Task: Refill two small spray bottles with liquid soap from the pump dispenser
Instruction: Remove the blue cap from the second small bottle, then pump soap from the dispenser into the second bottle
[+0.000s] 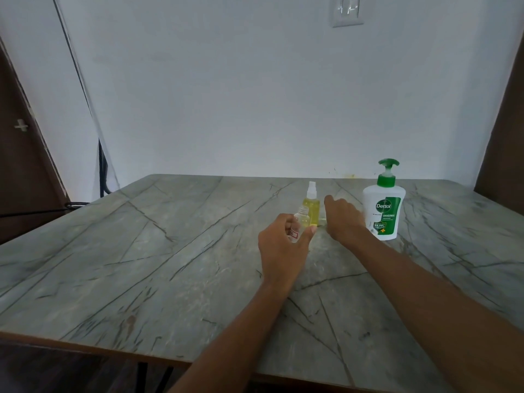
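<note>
Left hand: our left hand (279, 242) gripped the uncapped small bottle (301, 219) between thumb and curled fingers, keeping it upright and low over the table (141, 251).
Right hand: our right hand (344, 219) hovered palm-down between the bottles and the pump dispenser (383, 211), fingers loosely bent. We could not tell whether it held anything beneath.
Second bottle: the capped spray bottle (311, 205) stood just behind the held one, well filled with yellow liquid.
Dispenser: it stood upright to the right of both bottles.
Risk, spill: the open neck looked narrow, so a poorly aimed pump stroke would likely smear soap down the outside.
Risk, knock: reaching for the pump, our right hand could brush the capped bottle and topple it.
</note>
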Tool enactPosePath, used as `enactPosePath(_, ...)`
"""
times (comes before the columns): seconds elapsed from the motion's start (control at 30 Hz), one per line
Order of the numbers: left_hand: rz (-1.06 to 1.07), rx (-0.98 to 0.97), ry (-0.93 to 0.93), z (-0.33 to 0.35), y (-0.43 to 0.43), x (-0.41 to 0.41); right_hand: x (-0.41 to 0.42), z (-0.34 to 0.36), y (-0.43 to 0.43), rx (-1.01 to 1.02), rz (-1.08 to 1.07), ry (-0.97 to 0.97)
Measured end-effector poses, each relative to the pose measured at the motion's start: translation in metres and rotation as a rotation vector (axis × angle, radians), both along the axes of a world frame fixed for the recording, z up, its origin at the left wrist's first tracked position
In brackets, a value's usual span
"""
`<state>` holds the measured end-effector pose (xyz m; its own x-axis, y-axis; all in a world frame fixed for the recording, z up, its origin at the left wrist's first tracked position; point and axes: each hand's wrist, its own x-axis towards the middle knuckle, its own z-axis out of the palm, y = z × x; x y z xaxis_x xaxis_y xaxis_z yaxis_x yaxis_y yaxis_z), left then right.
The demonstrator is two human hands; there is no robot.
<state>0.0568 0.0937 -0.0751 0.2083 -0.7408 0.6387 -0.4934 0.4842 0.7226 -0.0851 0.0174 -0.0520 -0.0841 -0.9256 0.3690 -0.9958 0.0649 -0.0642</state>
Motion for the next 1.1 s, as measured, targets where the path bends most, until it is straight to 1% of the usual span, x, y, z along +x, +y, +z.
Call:
enactPosePath(0.17, -0.005, -0.009, -0.01, 0.0, -0.001, 0.0, -0.003, -0.001, 0.001, 0.034, 0.021, -0.071)
enactPosePath(0.33, -0.004, -0.008, -0.017, -0.001, -0.002, 0.0, -0.005, 0.003, 0.005, -0.001, 0.062, -0.045)
enactPosePath(0.47, 0.001, -0.006, -0.027, 0.0, -0.001, 0.0, -0.005, 0.013, 0.022, -0.093, 0.175, -0.009)
enactPosePath(0.53, 0.004, -0.009, -0.033, 0.0, 0.0, 0.0, -0.007, 0.024, 0.038, -0.218, 0.254, -0.037)
enactPosePath(0.57, 0.001, -0.008, -0.035, 0.0, 0.0, 0.0, -0.011, 0.03, 0.047, -0.313, 0.296, -0.075)
enactPosePath(0.67, -0.01, -0.017, -0.055, 0.002, 0.001, -0.001, -0.036, 0.047, 0.074, -0.661, 0.406, -0.274)
enactPosePath(0.73, -0.013, -0.034, -0.081, 0.004, 0.002, -0.002, -0.059, 0.055, 0.084, -0.829, 0.408, -0.392)
enactPosePath(0.8, -0.012, -0.044, -0.098, 0.004, 0.002, -0.002, -0.082, 0.056, 0.085, -0.911, 0.352, -0.47)
enactPosePath(0.83, -0.011, -0.046, -0.102, 0.004, 0.002, -0.002, -0.093, 0.055, 0.083, -0.913, 0.321, -0.507)
enactPosePath(0.9, -0.01, -0.059, -0.112, 0.004, 0.002, -0.003, -0.111, 0.051, 0.075, -0.843, 0.277, -0.594)
enactPosePath(1.0, -0.013, -0.075, -0.129, 0.003, 0.001, -0.002, -0.131, 0.043, 0.062, -0.62, 0.25, -0.683)
enactPosePath(1.1, -0.017, -0.083, -0.141, 0.002, -0.001, -0.002, -0.138, 0.038, 0.053, -0.428, 0.335, -0.695)
